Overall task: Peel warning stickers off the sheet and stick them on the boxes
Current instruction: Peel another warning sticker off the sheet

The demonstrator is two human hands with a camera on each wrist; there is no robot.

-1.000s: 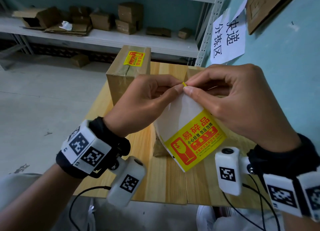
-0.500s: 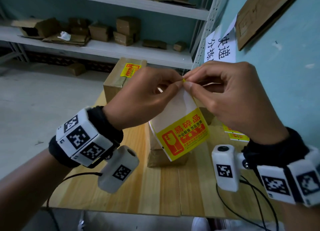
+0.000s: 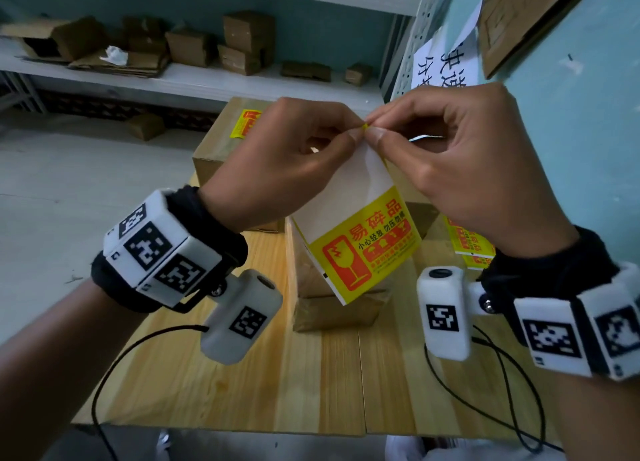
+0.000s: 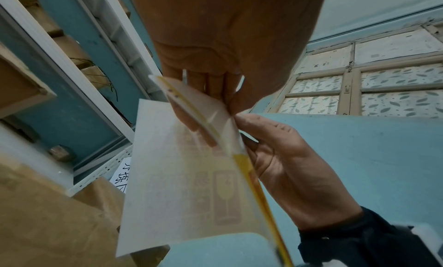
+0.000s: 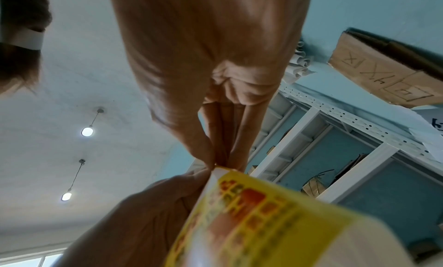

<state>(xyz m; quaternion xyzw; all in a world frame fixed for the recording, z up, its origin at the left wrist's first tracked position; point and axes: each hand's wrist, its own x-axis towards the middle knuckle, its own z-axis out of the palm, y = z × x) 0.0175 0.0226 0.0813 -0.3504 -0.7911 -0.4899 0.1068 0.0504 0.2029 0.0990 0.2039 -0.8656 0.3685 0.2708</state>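
I hold a white sticker sheet (image 3: 349,190) upright in the air over the wooden table (image 3: 263,384). Its lower half carries a yellow and red warning sticker (image 3: 367,249). My left hand (image 3: 294,159) and right hand (image 3: 446,155) both pinch the sheet's top corner, where a small yellow bit shows between the fingertips. In the left wrist view the sheet (image 4: 175,176) is seen from behind, lit through. In the right wrist view the sticker (image 5: 251,220) is blurred and close. A brown box (image 3: 332,304) stands right behind the sheet. A taller box (image 3: 221,138) at the back wears a sticker (image 3: 244,123).
More yellow stickers (image 3: 467,242) lie on the table at the right, partly hidden by my right wrist. A shelf (image 3: 194,79) with several cardboard boxes runs along the back. A blue wall (image 3: 571,114) with a paper sign stands close on the right. Cables trail over the table's front edge.
Both hands have kept pinching the sheet's top corner. The view has shifted, so the brown box behind the sheet and the stickers at the right have come into sight.
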